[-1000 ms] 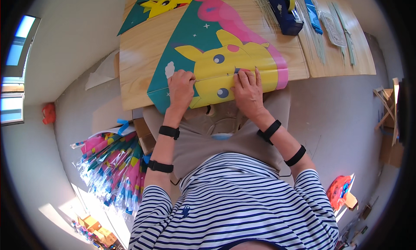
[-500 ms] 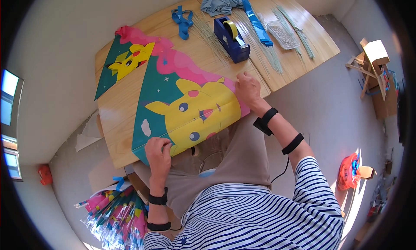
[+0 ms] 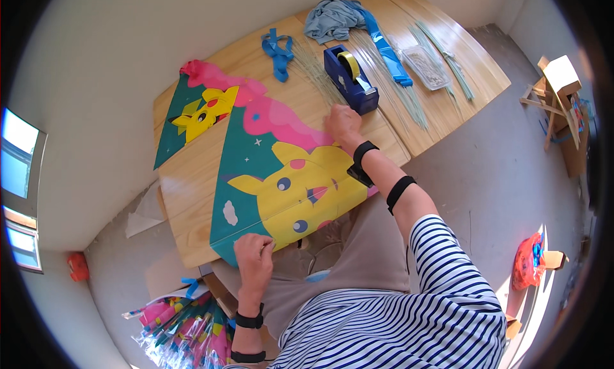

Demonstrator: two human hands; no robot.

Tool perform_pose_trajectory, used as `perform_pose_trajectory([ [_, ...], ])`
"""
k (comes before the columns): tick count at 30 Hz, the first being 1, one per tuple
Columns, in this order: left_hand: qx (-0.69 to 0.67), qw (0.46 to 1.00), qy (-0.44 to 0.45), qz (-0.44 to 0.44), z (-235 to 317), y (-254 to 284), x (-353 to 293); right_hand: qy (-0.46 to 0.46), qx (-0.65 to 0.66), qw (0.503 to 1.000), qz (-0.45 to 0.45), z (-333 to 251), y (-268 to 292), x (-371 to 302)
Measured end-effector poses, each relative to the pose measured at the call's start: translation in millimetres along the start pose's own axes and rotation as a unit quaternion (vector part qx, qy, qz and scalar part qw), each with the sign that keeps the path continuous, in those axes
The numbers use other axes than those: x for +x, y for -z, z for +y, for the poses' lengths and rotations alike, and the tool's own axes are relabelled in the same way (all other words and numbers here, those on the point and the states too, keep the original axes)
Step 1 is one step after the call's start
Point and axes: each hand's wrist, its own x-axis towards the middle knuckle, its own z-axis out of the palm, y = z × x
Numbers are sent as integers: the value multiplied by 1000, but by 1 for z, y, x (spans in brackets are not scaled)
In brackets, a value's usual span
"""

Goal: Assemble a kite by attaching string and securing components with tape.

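A triangular printed kite sheet [image 3: 246, 199], green and pink with a large yellow cartoon face, lies across the table's near edge and over my lap. My left hand [image 3: 254, 259] is closed at its near edge, thumb and fingers pressed together; I cannot make out what is between them. Just in front of the blue tape dispenser [image 3: 352, 81], my right hand [image 3: 343, 124] is curled closed over the sheet's pink border. Its fingertips are hidden from view. A second, similar kite sheet [image 3: 171, 137] lies further left, partly under the first.
Thin pale rods [image 3: 409, 106] lie across the back of the wooden table [image 3: 185, 199], near a clear plastic box [image 3: 427, 68], a blue ribbon [image 3: 278, 55] and a grey-blue cloth [image 3: 332, 22]. Wrapped colourful bundles [image 3: 185, 327] stand on the lower left. A red bag [image 3: 528, 263] sits on the floor.
My right hand has moved left and away from me along the pink border, toward the tape dispenser. My left hand has come slightly closer to me. The whole view has shifted a little.
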Motion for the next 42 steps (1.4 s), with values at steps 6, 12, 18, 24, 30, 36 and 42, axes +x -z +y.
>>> perform_pose_trajectory([
  [6, -3, 1000, 9, -18, 5, -4, 3, 58, 9, 991, 118, 25, 11, -10],
  [12, 10, 999, 20, -30, 5, -1, -1, 53, -27, 990, 128, 102, 71, -33],
  [18, -5, 999, -3, -47, 5, -10, 5, -133, -116, 977, 116, 181, 95, 1],
  [24, 21, 998, -52, -36, 21, -11, 15, -202, -70, 974, 80, 191, 91, 22],
  [30, 37, 997, -49, -42, 25, -8, 14, -196, -73, 976, 60, 196, 90, 27],
  [36, -18, 998, -21, -63, 45, -11, 31, -115, 29, 990, 79, 214, 106, 9],
  [42, -289, 946, 101, -102, 63, -26, 67, 76, 289, 954, -13, 141, 168, -98],
])
